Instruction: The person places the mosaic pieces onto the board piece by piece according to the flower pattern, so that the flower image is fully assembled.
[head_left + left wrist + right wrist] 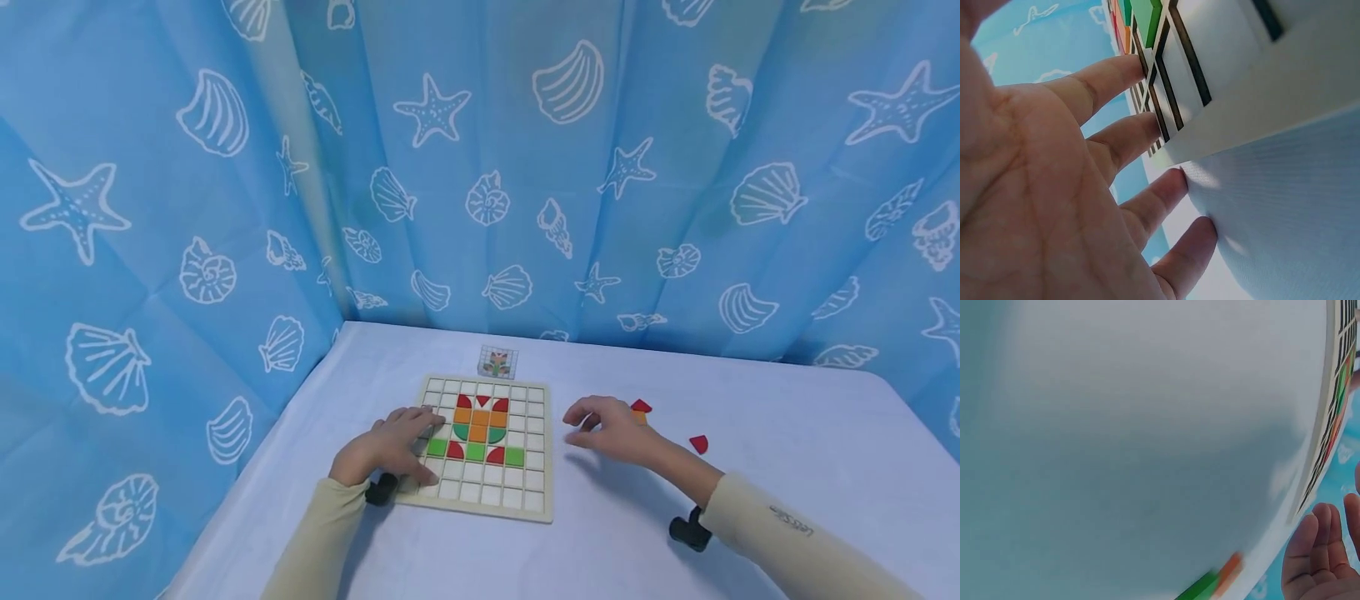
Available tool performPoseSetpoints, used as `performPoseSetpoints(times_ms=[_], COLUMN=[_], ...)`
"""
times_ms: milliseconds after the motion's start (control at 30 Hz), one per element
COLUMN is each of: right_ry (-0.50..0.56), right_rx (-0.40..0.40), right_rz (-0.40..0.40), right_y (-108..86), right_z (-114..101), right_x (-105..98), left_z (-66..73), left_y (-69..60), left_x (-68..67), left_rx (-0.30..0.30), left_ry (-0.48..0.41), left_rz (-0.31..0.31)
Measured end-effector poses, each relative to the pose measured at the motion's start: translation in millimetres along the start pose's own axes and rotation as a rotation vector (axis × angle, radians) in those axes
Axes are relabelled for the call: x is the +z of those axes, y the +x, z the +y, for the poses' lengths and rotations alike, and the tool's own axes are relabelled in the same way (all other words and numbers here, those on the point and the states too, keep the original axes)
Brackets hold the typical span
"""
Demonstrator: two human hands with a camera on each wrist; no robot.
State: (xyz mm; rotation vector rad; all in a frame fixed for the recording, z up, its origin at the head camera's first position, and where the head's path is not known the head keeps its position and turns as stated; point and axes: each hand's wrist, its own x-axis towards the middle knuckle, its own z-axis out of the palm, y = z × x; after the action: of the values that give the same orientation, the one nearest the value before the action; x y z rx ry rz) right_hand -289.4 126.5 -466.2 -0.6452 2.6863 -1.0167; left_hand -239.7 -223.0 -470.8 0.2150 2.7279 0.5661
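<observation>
A square board with a grid of white cells lies on the table. Coloured tiles on it form a shape: red at the top, orange in the middle, green at its sides, and a row of light green and red tiles below. My left hand rests on the board's left side with spread fingers; in the left wrist view two fingertips touch the board. To the right of the board my right hand hovers above the table, fingers loosely bent, with nothing visible between them.
Behind the board stands a small clear card with a printed picture. Loose red and orange tiles lie beyond and beside my right hand. The right wrist view shows a green tile low down. A blue curtain hangs behind the table.
</observation>
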Motion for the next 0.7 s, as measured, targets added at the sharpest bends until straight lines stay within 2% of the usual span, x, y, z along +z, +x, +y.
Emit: performPoseSetpoints(times_ms=[333,533,700], right_ry=[0.014,-0.013,-0.039], right_rx=[0.072,0.123,0.151], right_rz=[0.042,0.071,0.048], right_y=[-21.1,-32.6,-39.3], right_z=[42.6,55.9,65.2], right_x=[-27.5,-37.9,-39.2], left_z=[1.1,0.7,0.4], left_y=[-0.9,0.3,-0.5], left_x=[-0.8,0.0,-0.8], left_rx=[0.009,0.012,0.007], left_ry=[0.006,0.003,0.011], left_rz=[-0.001,-0.006,-0.007])
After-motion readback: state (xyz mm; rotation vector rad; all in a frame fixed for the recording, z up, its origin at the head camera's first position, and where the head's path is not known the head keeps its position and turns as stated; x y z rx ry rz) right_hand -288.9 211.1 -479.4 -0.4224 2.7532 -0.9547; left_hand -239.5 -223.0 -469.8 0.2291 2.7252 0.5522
